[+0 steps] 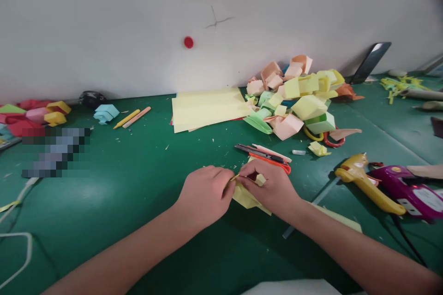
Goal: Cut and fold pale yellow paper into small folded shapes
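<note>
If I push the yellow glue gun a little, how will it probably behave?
The yellow glue gun probably slides or pivots rather than rolls, since it lies flat with its handle angled off. Its plastic-looking body is likely stiff. The long translucent glue stick at its back would probably swing along.

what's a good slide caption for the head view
Left hand and right hand pinch pale yellow paper over a green table, with a utility knife and yellow glue gun nearby.
</note>
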`<state>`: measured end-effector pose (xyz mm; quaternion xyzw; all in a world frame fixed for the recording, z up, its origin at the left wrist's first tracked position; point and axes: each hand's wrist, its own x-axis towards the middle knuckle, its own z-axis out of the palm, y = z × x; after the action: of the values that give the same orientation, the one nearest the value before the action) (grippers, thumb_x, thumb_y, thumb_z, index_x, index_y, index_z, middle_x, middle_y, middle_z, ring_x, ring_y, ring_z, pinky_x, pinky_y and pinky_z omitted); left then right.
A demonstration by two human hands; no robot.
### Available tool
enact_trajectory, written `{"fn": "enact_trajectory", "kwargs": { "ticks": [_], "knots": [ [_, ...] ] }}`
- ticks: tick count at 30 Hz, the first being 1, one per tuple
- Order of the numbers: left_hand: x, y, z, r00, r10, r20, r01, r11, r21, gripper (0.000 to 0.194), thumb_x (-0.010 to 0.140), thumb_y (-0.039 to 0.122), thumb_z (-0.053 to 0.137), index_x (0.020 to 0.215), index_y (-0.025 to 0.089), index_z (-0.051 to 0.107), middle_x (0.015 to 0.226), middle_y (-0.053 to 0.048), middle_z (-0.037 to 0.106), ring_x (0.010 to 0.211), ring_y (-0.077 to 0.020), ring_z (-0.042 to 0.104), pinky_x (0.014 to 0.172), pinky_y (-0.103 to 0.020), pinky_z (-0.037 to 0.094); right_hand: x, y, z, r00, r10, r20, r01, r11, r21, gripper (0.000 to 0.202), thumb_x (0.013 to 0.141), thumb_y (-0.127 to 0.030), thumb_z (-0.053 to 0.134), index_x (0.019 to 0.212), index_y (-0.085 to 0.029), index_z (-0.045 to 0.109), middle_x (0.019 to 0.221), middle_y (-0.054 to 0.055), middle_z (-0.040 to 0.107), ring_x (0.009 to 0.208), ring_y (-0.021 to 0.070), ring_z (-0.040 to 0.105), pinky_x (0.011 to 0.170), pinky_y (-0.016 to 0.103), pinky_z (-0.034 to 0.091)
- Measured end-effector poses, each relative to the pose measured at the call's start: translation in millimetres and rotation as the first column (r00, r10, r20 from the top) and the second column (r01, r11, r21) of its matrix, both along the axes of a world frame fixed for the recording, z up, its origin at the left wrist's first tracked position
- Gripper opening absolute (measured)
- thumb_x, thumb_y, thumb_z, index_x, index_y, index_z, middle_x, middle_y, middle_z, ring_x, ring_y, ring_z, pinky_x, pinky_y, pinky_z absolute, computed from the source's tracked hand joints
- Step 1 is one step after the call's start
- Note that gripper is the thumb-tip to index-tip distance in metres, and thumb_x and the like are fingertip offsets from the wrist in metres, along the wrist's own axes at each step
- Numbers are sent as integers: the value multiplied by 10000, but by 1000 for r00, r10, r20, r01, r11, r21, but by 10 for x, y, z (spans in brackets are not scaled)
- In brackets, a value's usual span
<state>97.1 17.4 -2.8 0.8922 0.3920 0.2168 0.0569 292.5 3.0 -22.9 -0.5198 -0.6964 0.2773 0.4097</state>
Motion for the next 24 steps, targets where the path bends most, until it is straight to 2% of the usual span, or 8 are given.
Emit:
{"fn": "enact_trajectory", "kwargs": {
  "ticks": [3,7,10,14,20,24],
  "knots": [
    [13,-23,17,1000,15,-16,-14,1000,20,244,972,221,473,826,200,667,750,-16,716,685,-197,647,612,-309,422,-13,-18,-24,1000,-5,15,4,998,69,99,857,-193,635,765,-230,634,810,23,725,734,175,660,667,302,536],
    [14,-25,57,994,112,-16,-113,982,-150,151,933,228,539,867,210,674,756,-5,708,676,-183,643,590,-286,418,-22,-32,-33,1000,11,11,-12,992,125,89,868,-197,653,789,-236,641,838,34,727,776,189,675,694,321,554],
    [12,-16,59,990,144,-3,-140,959,-248,135,926,228,554,926,224,688,803,0,729,689,-172,649,600,-274,433,-30,-39,-29,999,30,26,-33,988,148,78,874,-204,667,806,-242,662,849,37,739,798,200,685,713,337,562],
    [15,-21,35,994,98,44,-85,965,-248,157,925,182,553,951,221,703,882,-4,754,779,-181,681,680,-278,477,-41,-48,-22,999,12,37,-17,992,127,82,869,-202,673,800,-246,663,839,30,744,783,200,684,691,330,554],
    [4,-31,23,999,43,27,-37,979,-199,172,941,167,545,882,205,701,828,-13,738,781,-194,679,684,-285,470,-40,-56,-2,1000,-1,10,0,992,130,103,868,-207,681,773,-237,653,807,19,733,754,187,668,674,315,538],
    [-9,9,32,998,46,50,-29,957,-288,149,954,184,553,897,216,687,844,7,737,780,-176,677,678,-271,451,-34,-55,16,1000,19,21,-21,994,105,53,872,-243,677,820,-235,681,818,28,734,745,191,658,678,327,543]
  ]
}}
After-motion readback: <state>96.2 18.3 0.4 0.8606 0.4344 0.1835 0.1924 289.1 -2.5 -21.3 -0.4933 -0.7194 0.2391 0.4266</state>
